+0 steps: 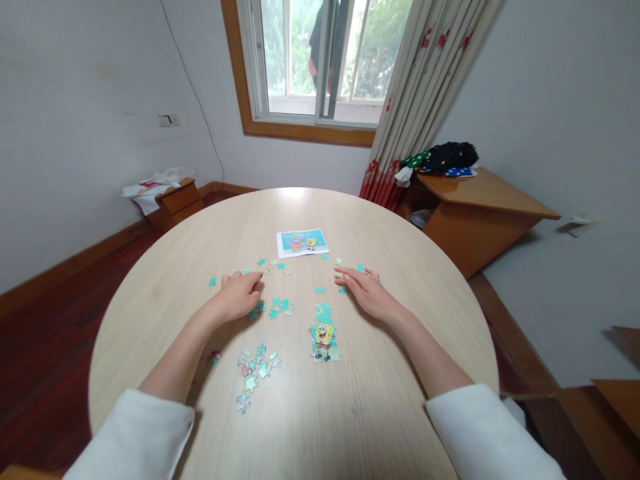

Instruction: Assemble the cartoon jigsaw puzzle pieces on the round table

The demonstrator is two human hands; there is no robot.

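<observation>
My left hand (239, 293) rests palm down among loose jigsaw pieces (284, 305), its fingers loosely bent and nothing visible in them. Near its fingertips lies a pale puzzle piece (269, 271). Across from it, my right hand (367, 292) is low over the table with fingers stretched out, partly covering a small piece (343, 289) under them. Between the hands and closer to me is a joined puzzle section (325, 337) with a yellow cartoon sponge figure on teal. Farther back lies a printed picture card (303, 243) showing a pink and a yellow character.
All this is on a round, light wood table (380, 407). Another cluster of pieces (251, 382) lies at the front left. Beyond the table are a window (295, 60), a curtain (415, 80) and a wooden cabinet (493, 197) with cloths on it.
</observation>
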